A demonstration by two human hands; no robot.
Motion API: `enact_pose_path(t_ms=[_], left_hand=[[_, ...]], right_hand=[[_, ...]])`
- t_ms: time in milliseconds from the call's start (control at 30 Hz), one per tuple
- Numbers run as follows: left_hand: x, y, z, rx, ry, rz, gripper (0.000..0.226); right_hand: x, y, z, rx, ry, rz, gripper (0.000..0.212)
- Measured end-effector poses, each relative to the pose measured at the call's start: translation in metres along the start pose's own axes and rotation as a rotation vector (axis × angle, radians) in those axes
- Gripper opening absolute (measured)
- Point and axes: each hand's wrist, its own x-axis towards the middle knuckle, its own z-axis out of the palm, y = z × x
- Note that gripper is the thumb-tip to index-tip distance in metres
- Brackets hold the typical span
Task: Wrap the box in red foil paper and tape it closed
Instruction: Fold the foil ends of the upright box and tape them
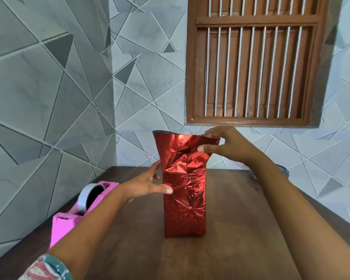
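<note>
A tall box stands upright on end in the middle of the brown wooden table [240, 229], covered all round in shiny red foil paper [183, 203]. The box itself is hidden under the foil. Above the box the foil stands up loose and open-ended. My left hand [150, 183] holds the left side of the wrapped box, thumb on the front face, fingers round the back. My right hand [224, 144] pinches the loose foil at its upper right edge between thumb and fingers.
A pink tape dispenser [77, 213] with a white tape roll [89, 196] sits at the table's left edge, beside my left forearm. Tiled walls meet in a corner behind the table. A brown barred window [255, 61] is on the right wall.
</note>
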Motion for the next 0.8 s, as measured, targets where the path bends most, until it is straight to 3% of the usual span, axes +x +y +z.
enact_pose_path(t_ms=[100, 333, 600, 700, 800], left_hand=[[0.000, 0.004, 0.001, 0.019, -0.004, -0.004, 0.122], [-0.001, 0.001, -0.005, 0.077, -0.024, -0.039, 0.126], [-0.001, 0.006, -0.003, 0.073, -0.037, -0.008, 0.119], [-0.001, 0.008, -0.004, 0.041, -0.052, 0.005, 0.120], [-0.002, 0.008, -0.002, -0.057, -0.028, 0.071, 0.120]], right_hand=[[0.008, -0.006, 0.001, 0.030, 0.102, -0.036, 0.015], [0.009, -0.018, 0.001, -0.103, 0.148, -0.118, 0.025], [0.015, -0.002, 0.018, 0.025, 0.273, -0.029, 0.035], [0.011, 0.000, 0.024, 0.160, 0.371, -0.047, 0.026], [0.002, 0.003, 0.032, 0.443, 0.533, 0.018, 0.008]])
